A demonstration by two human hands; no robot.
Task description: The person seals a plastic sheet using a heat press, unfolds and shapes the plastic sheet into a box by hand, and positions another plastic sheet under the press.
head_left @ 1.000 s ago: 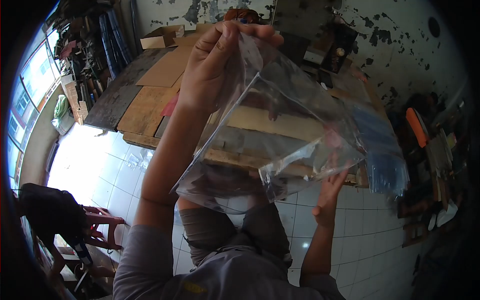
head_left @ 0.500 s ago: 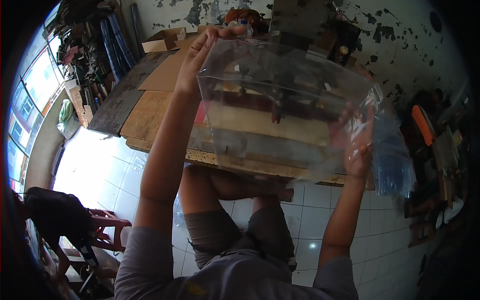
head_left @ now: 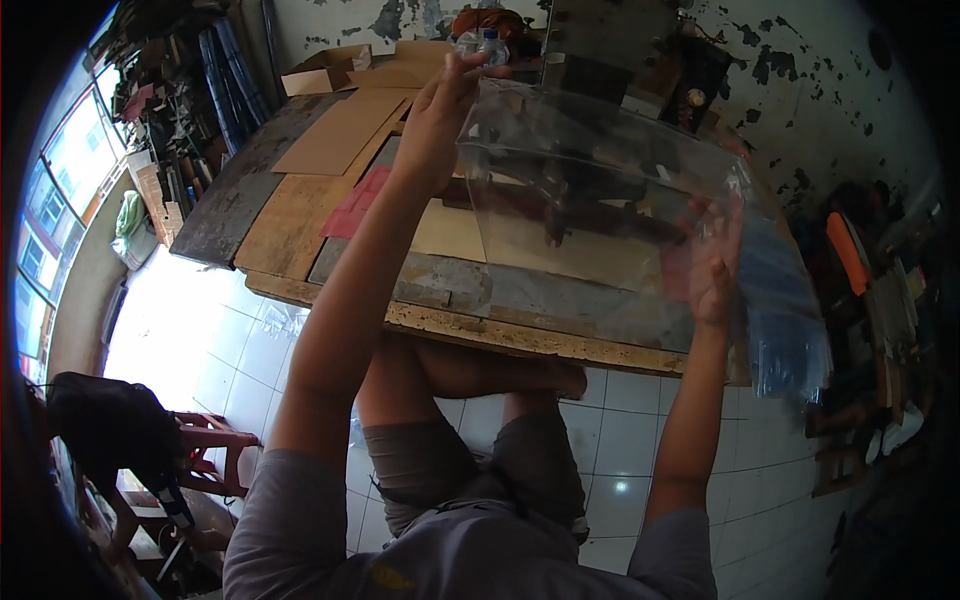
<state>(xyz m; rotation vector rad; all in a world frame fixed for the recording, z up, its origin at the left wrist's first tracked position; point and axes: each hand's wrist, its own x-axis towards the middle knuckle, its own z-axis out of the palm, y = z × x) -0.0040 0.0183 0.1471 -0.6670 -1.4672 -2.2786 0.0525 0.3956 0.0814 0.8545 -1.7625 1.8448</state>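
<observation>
A clear plastic bag (head_left: 580, 215) is spread between my hands above the wooden table (head_left: 500, 338). My left hand (head_left: 440, 120) grips its upper left corner, fingers pointing up and right. On the right side, my right hand (head_left: 712, 265) is upright against the plastic, its fingers partly apart and seen partly through the film; whether they pinch it is unclear. Through the bag show a pale yellow strip (head_left: 570, 250) and dark shapes on the table. A red sheet (head_left: 355, 205) lies left of the bag.
Flat cardboard (head_left: 340, 130) and an open cardboard box (head_left: 325, 72) lie at the table's back left. A bottle (head_left: 490, 45) stands at the back. Stacked clear plastic (head_left: 785, 340) hangs over the right edge. A red stool (head_left: 215, 455) stands at lower left.
The bag has gone from hanging folded under my left hand to spread out wide. My right hand has moved up and right to the bag's right side; my left hand shifted left, then back right.
</observation>
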